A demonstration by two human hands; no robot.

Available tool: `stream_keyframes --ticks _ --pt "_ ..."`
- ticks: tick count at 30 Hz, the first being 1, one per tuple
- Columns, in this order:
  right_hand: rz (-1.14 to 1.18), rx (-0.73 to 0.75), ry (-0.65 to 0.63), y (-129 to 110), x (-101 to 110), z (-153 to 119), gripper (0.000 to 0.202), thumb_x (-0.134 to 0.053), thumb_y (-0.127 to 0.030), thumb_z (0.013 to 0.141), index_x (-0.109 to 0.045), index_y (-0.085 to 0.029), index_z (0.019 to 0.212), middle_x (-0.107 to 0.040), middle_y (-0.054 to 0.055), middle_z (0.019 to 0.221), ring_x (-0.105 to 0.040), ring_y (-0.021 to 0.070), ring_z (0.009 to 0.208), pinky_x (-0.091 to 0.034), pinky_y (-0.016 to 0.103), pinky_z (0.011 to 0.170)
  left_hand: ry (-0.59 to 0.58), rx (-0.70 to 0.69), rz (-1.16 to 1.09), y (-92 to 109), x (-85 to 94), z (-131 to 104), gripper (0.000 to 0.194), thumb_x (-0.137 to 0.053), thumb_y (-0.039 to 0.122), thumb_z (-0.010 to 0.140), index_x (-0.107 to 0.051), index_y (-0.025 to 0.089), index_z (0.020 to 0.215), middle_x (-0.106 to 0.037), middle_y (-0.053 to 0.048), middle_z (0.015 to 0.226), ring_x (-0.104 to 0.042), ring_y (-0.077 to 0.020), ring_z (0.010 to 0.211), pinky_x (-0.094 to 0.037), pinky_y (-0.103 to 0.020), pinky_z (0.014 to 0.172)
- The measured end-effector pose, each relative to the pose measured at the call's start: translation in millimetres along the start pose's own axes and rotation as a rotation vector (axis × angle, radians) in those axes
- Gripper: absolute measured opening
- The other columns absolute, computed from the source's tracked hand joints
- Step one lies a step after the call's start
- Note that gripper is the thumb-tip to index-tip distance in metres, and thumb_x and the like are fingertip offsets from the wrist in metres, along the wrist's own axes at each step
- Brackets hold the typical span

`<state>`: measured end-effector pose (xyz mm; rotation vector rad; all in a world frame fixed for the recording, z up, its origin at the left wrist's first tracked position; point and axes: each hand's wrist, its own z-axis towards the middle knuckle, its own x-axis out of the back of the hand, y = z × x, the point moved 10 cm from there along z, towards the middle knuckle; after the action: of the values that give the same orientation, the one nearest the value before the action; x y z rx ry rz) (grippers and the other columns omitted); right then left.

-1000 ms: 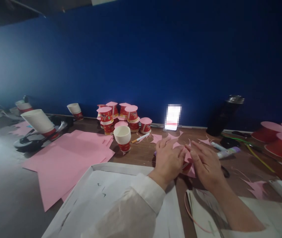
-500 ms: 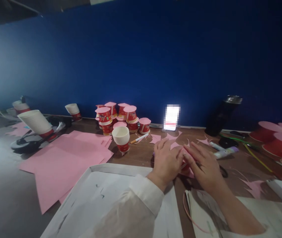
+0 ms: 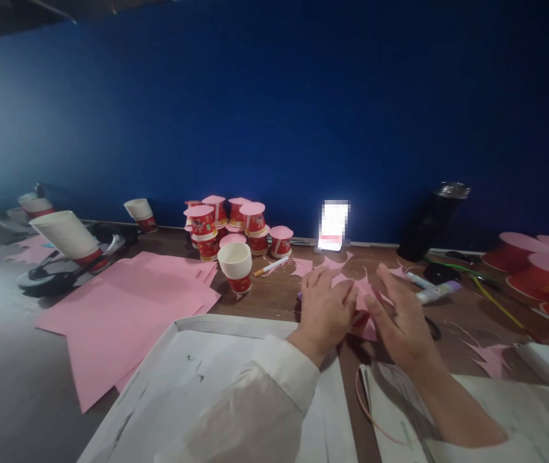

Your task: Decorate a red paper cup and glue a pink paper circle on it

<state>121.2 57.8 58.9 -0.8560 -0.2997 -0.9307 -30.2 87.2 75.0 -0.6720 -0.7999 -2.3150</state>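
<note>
A red paper cup (image 3: 361, 319) with pink paper (image 3: 364, 296) on top sits between my hands, largely hidden by them. My left hand (image 3: 325, 312) curls over its left side, thumb by the paper's edge. On the right, my right hand (image 3: 404, 321) has its fingers apart, with the thumb close to the pink paper and nothing visible in its grasp. Pink paper scraps (image 3: 335, 262) lie just beyond the hands. To the left stands a white-and-red stack of paper cups (image 3: 234, 267), mouth up, near a group of upturned red cups (image 3: 255, 222) topped with pink discs.
Pink sheets (image 3: 134, 308) lie left, behind a white tray-like lid (image 3: 207, 373). A lit phone (image 3: 333, 225) and black bottle (image 3: 431, 225) stand by the blue wall. Glue sticks (image 3: 438, 293), a box cutter-like white-orange stick (image 3: 270, 267) and larger red tubs (image 3: 544, 276) are around.
My right hand's fingers have lifted and spread away from the pink paper, exposing more of it. My left hand stays in place. The view has shifted slightly.
</note>
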Motion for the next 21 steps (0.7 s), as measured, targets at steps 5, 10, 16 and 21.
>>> stream_keyframes --ticks 5,10,16,21 --pt "0.182 -0.351 0.144 34 19 -7 0.071 -0.049 -0.064 0.095 -0.048 -0.022 0.152 -0.062 0.015 0.144 -0.058 0.0313 0.132 -0.048 0.050 0.109 -0.015 -0.004 -0.036 6 -1.6 -2 0.038 -0.047 0.038 0.102 -0.064 0.024 0.134 -0.065 -0.008 0.138 -0.054 -0.0252 0.130 -0.041 -0.045 0.113" --pt "0.304 -0.486 0.076 57 -2 -13 0.066 -0.055 -0.065 0.090 -0.057 -0.024 0.141 -0.064 0.013 0.140 -0.059 0.0320 0.130 -0.049 0.052 0.109 -0.052 0.005 -0.074 11 -6.3 -4 0.050 -0.049 0.046 0.100 -0.056 0.020 0.142 -0.061 -0.010 0.142 -0.050 -0.0277 0.134 -0.037 -0.047 0.117" --pt "0.261 -0.398 0.022 48 -19 -19 0.067 -0.052 -0.065 0.093 -0.054 -0.020 0.143 -0.063 0.017 0.140 -0.059 0.0329 0.131 -0.044 0.055 0.113 -0.039 0.007 -0.090 9 -8.1 -6 0.052 -0.052 0.046 0.099 -0.053 0.018 0.143 -0.060 -0.011 0.143 -0.049 -0.0269 0.136 -0.036 -0.046 0.118" --pt "0.215 -0.359 0.022 48 -22 -23 0.064 -0.048 -0.065 0.095 -0.055 -0.022 0.142 -0.064 0.015 0.140 -0.060 0.0316 0.130 -0.046 0.053 0.111 -0.032 0.000 -0.091 10 -7.1 -6 0.052 -0.053 0.044 0.098 -0.052 0.018 0.143 -0.060 -0.012 0.142 -0.049 -0.0268 0.136 -0.036 -0.046 0.119"
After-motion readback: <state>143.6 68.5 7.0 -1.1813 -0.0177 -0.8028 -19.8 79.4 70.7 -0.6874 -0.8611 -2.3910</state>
